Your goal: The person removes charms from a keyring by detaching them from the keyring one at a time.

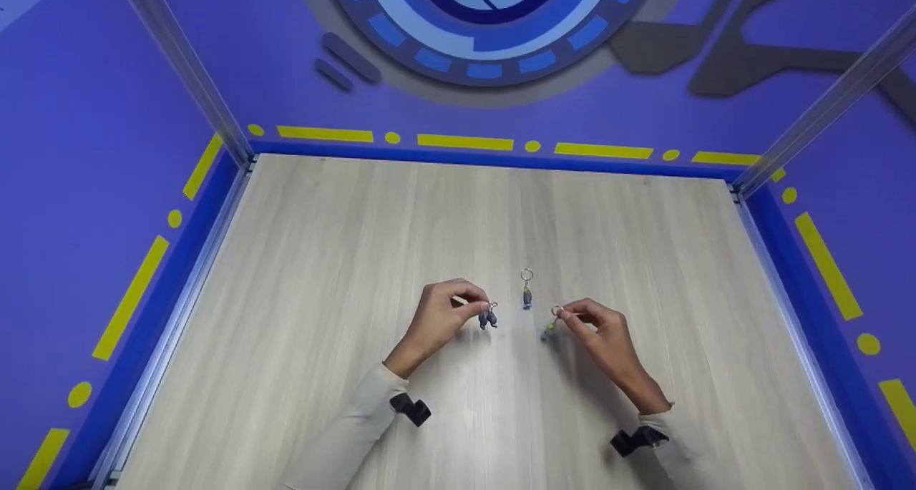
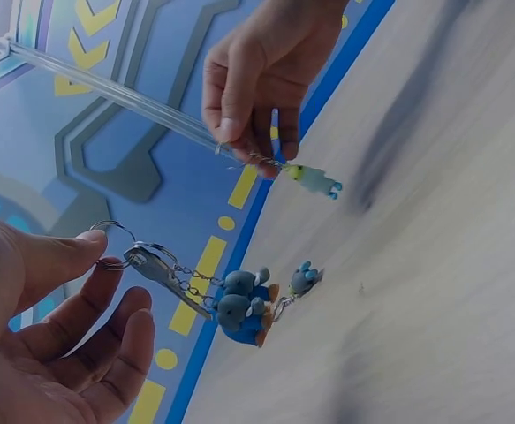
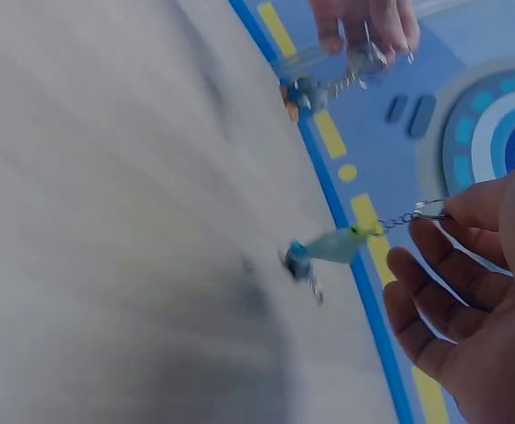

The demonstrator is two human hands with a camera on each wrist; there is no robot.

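My left hand (image 1: pixel 438 318) pinches metal rings between thumb and finger. From them hang two keychains (image 1: pixel 488 320) with grey-and-blue figures (image 2: pixel 242 309) on short chains, and a small silver key (image 2: pixel 154 267) is on the rings too. On the other side, my right hand (image 1: pixel 603 332) pinches the ring of another keychain (image 1: pixel 550 328). Its pale green figure (image 3: pixel 332 246) with a yellow top dangles from a chain above the table. Between the hands and slightly farther off, a third kind of keychain (image 1: pixel 527 298), blue-grey with a ring, lies on the table.
The light wood tabletop (image 1: pixel 343 232) spreads around the hands. Blue printed panels (image 1: pixel 458 111) with yellow marks close off the back and both sides, with metal posts (image 1: pixel 193 61) at the corners. Each wrist wears a black camera mount (image 1: pixel 411 409).
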